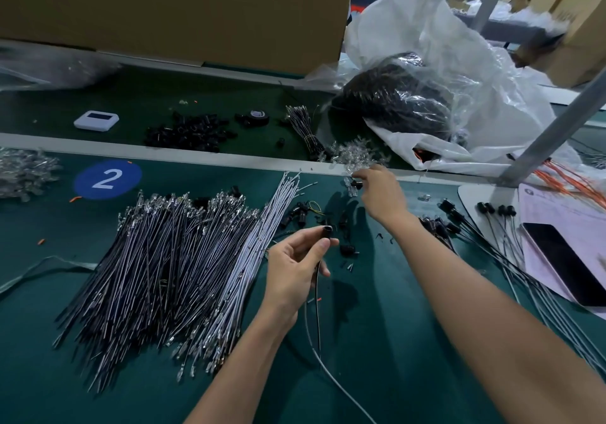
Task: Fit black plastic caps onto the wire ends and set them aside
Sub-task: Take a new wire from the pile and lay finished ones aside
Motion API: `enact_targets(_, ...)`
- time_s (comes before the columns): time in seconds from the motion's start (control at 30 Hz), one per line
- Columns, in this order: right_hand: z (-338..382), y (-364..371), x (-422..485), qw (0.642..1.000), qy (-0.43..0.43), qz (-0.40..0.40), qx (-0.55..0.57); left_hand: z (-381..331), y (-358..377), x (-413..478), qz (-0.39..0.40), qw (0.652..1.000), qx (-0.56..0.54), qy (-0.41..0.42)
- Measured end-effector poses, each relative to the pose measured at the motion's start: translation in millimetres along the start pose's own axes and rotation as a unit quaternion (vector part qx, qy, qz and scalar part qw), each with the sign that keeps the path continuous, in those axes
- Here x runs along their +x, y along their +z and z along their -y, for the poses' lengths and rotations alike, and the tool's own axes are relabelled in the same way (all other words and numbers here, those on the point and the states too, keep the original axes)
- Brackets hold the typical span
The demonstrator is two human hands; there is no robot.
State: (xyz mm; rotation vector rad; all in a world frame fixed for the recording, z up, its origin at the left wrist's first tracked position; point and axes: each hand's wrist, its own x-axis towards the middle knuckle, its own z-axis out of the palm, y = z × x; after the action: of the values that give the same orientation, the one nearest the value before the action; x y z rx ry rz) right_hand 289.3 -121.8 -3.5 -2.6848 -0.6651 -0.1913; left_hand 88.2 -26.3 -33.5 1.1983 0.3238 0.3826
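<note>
One thin wire (317,305), one plastic cap (356,183)

Head camera looks down, close, over table (377,325).

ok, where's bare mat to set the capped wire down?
Bare: mat between left forearm and right forearm, and the near-left corner below the wire pile. Crowded: loose caps mid-table, and capped wires beside the phone on the right.

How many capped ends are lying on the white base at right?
4: caps one, two, three and four, in a row on the base. Others lie off it, on the mat.
</note>
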Motion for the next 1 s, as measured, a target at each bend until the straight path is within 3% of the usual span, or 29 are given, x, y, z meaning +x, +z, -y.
enact_targets(0.17, -3.3, 1.0, 7.3, 0.997, -0.036, 0.039, -0.055, 2.0, -0.9, 2.0, -0.006, 1.0, -0.015, 0.018)
enact_targets(0.37, -11.6, 4.9, 3.8, 0.993, -0.083, 0.018, -0.076, 4.0, -3.5, 3.5, -0.013, 0.999, -0.021, 0.021)
enact_targets(0.57, -8.3, -13.9, -9.2, 0.993, -0.075, 0.02, 0.087, 1.5, -2.2, 2.2, -0.014, 0.999, -0.039, 0.017)
enact_targets(0.67, 5.2, -31.3, -31.3, 0.976, -0.054, 0.017, 0.211, -0.6, -0.8, 0.2, -0.014, 0.999, -0.042, 0.024)
enact_targets(0.77, 22.7, -49.9, -58.0, 0.948, -0.076, 0.075, 0.3, -2.4, 1.2, 0.1, -0.022, 0.998, -0.05, 0.036)
enact_targets(0.87, 39.4, -64.6, -79.5, 0.932, -0.108, 0.11, 0.328, -3.9, 2.0, -0.2, -0.025, 0.997, -0.052, 0.043)
enact_targets(1.0, 49.4, -68.9, -93.4, 0.95, -0.13, 0.091, 0.27, -4.0, 1.1, -1.8, -0.024, 0.997, -0.058, 0.054)
